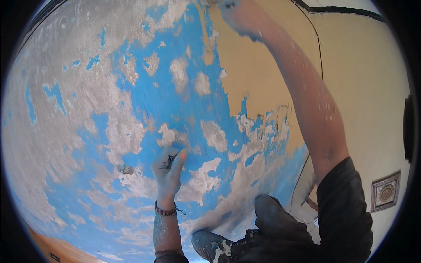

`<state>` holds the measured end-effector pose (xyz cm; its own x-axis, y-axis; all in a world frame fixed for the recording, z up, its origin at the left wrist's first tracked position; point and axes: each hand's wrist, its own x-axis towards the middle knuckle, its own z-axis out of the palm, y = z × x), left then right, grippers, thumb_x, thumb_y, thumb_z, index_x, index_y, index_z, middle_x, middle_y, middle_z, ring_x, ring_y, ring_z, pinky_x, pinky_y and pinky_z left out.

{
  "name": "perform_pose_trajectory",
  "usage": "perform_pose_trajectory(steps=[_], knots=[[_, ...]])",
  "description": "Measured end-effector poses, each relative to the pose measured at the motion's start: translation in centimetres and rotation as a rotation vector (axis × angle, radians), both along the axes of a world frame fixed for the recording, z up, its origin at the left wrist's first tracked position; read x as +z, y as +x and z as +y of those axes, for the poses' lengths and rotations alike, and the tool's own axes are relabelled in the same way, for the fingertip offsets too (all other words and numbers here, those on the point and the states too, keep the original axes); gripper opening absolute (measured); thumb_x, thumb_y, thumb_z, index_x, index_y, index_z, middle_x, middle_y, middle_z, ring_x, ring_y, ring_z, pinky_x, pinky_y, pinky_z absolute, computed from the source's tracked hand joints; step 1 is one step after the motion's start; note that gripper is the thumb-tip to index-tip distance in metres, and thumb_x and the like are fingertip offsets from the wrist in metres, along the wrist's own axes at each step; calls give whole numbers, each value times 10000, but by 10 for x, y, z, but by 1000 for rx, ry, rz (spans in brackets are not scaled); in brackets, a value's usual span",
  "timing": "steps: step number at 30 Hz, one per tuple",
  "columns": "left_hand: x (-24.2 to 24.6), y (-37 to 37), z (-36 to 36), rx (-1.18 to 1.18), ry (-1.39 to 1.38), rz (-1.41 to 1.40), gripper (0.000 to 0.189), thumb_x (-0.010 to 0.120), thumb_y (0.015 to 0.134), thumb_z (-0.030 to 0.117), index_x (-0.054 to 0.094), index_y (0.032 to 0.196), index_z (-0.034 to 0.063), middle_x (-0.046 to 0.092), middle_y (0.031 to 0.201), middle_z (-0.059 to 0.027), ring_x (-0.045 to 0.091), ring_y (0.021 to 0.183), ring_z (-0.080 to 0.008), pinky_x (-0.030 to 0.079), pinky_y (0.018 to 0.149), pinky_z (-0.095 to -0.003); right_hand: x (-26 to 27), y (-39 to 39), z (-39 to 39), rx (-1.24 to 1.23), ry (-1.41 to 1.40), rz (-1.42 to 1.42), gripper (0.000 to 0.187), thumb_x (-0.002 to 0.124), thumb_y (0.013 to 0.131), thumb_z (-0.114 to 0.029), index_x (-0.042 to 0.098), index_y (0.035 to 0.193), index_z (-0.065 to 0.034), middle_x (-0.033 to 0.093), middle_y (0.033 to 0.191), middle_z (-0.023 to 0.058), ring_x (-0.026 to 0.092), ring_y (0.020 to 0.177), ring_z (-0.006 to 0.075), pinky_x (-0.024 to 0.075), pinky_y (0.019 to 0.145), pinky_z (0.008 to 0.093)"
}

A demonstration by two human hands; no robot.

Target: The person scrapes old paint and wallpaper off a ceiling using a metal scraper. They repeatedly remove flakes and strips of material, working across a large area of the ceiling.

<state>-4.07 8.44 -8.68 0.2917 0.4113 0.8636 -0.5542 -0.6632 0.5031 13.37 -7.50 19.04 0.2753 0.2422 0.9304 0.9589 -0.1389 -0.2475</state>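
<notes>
Before me stands a wall (184, 98) with patchy blue paint and bare grey plaster. Yellow paint (253, 69) with a ragged edge covers its upper right. My left hand (168, 171), dusty and wearing a beaded bracelet (166, 211), is curled in a loose fist against the wall; no object shows in it. My right hand (235, 16) reaches up to the top edge of the view, at the border of blue and yellow. It is blurred and partly cut off, so whatever it may hold cannot be made out. Pale specks streak past my right forearm (309, 82).
My bent knees (271, 210), in paint-spattered dark trousers, come close to the wall. A dark cable (319, 46) runs down the yellow wall on the right. Farther right hangs a framed picture (385, 191). A rough lump or hole (125, 169) marks the plaster left of my left hand.
</notes>
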Motion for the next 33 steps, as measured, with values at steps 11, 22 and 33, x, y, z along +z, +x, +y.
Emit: perform_pose_trajectory(steps=[11, 22, 33], knots=[[0, 3, -2, -18, -11, 8, 187, 660, 872, 151, 600, 728, 47, 439, 651, 72, 312, 574, -29, 223, 519, -217, -43, -7, -15, 9, -82, -3, 377, 543, 847, -222, 613, 1196, -96, 622, 780, 90, 582, 609, 150, 492, 562, 323], [0, 9, 0, -77, 21, 4, 200, 673, 876, 191, 607, 759, 43, 472, 652, 45, 327, 557, -28, 226, 492, -224, -130, -1, -5, 110, 6, 8, 270, 528, 919, -150, 630, 1151, -58, 586, 668, 145, 520, 572, 132, 442, 555, 302], [2, 5, -2, -29, -3, 3, 176, 651, 878, 140, 607, 732, 52, 456, 667, 72, 319, 579, -29, 231, 517, -218, -199, -10, -3, 176, 44, 27, 272, 521, 900, -101, 625, 1142, -32, 570, 656, 167, 542, 560, 151, 445, 565, 306]])
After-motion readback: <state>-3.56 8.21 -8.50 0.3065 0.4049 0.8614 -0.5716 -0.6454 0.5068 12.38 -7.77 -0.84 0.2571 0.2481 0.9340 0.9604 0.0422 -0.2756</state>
